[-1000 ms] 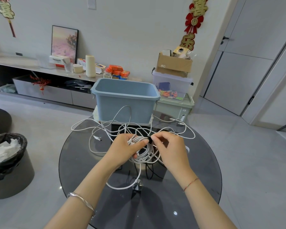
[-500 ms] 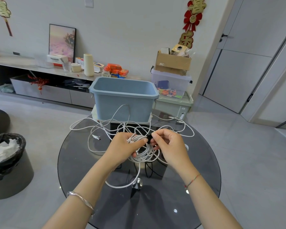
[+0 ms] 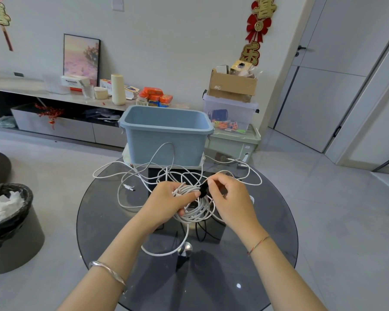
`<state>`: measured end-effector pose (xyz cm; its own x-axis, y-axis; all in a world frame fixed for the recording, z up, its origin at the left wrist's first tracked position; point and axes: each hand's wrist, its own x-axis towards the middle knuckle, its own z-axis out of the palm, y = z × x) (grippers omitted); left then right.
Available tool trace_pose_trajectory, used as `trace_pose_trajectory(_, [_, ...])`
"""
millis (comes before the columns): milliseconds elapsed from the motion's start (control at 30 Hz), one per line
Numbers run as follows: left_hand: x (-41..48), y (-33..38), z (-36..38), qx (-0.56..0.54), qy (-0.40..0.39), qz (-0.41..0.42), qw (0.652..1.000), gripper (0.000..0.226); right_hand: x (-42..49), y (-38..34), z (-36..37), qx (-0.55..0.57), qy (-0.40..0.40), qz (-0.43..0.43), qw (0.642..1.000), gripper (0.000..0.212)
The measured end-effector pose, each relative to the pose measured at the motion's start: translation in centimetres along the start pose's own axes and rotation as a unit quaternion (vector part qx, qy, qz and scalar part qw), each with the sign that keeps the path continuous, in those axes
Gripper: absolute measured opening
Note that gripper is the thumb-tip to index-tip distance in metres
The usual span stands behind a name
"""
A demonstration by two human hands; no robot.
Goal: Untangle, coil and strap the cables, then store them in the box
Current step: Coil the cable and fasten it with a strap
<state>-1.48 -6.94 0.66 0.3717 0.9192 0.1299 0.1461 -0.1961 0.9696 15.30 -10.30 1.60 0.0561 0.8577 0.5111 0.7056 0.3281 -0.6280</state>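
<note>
A: At frame centre, over the glass table (image 3: 267,243): one white coil (image 3: 194,213) is wound and the black strap (image 3: 203,191) is going on. Not fastened yet, I'd say.
B: Rest?
A: Tangled loose cables (image 3: 129,187) just above the hands, in front of the blue box (image 3: 166,142), upper centre. No cable seen in it.
B: Hands?
A: Both gripping. The left hand (image 3: 166,202) curls round the coil, thumb pressing the bundle. The right hand (image 3: 231,198) pinches the strap's end, other fingers bent. Early stage: nothing stored.
</note>
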Motion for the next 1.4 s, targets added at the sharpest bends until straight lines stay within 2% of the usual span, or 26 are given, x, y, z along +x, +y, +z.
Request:
trace_pose_trajectory(67, [0.0,0.1,-0.1,0.001,-0.005,0.0,1.0,0.036,0.1,0.2,0.0,0.017,0.008,-0.002,1.0,0.02])
trace_pose_trajectory(133, [0.0,0.2,-0.1,0.003,-0.012,-0.001,1.0,0.037,0.3,0.1,0.0,0.115,0.028,0.059,0.991,0.022])
trace_pose_trajectory(233, [-0.1,0.4,-0.2,-0.002,-0.022,-0.003,1.0,0.034,0.8,-0.1,-0.5,0.288,0.055,0.176,0.94,0.026])
trace_pose_trajectory(333, [-0.2,0.5,-0.2,-0.007,-0.032,0.001,0.999,0.034,1.0,-0.4,-0.9,0.338,0.034,0.227,0.913,0.026])
trace_pose_trajectory(433, [-0.4,0.5,-0.1,-0.003,-0.041,-0.004,0.999,0.036,0.8,-0.6,-0.7,0.331,0.005,0.23,0.915,0.016])
trace_pose_trajectory(533, [-0.3,0.3,-0.2,0.003,-0.034,-0.006,0.999,0.037,0.6,-0.6,-0.9,0.291,-0.012,0.196,0.936,0.003])
trace_pose_trajectory(600, [-0.2,0.3,-0.3,-0.004,-0.034,-0.009,0.999,0.034,0.5,-0.4,-1.3,0.275,-0.042,0.173,0.945,0.009])
trace_pose_trajectory(700, [-0.1,0.0,-0.4,-0.015,-0.034,-0.01,0.999,0.027,0.3,-0.3,-1.6,0.307,-0.076,0.188,0.93,0.013])
trace_pose_trajectory(767, [-0.1,-0.1,-0.3,-0.007,-0.042,-0.005,0.999,0.029,0.3,-0.1,-1.7,0.309,-0.062,0.189,0.93,0.016])
trace_pose_trajectory(833, [-0.2,-0.1,-0.3,0.01,-0.054,-0.001,0.998,0.038,0.5,0.2,-1.8,0.312,-0.015,0.183,0.932,0.025])
trace_pose_trajectory(900, [-0.5,0.3,-0.2,0.021,-0.087,0.005,0.996,0.037,0.8,0.7,-2.2,0.314,0.031,0.18,0.932,0.029])
trace_pose_trajectory(967, [-1.0,0.8,-0.2,0.005,-0.148,0.002,0.989,0.028,1.0,1.2,-2.6,0.299,0.042,0.166,0.939,0.02])
trace_pose_trajectory(1067, [-1.5,1.4,0.2,-0.034,-0.244,-0.012,0.969,0.025,0.8,1.4,-2.2,0.276,0.003,0.148,0.95,0.018])
trace_pose_trajectory(1133, [-1.7,1.6,0.3,-0.074,-0.28,-0.027,0.957,0.024,0.6,1.5,-1.9,0.272,-0.032,0.144,0.951,0.018])
trace_pose_trajectory(1267, [-1.8,1.9,0.1,-0.147,-0.31,-0.045,0.938,0.025,0.3,1.4,-1.8,0.276,-0.069,0.137,0.949,0.015])
trace_pose_trajectory(1400, [-1.7,2.0,-0.2,-0.204,-0.307,-0.041,0.929,0.025,0.0,0.9,-1.7,0.276,-0.106,0.135,0.946,0.016])
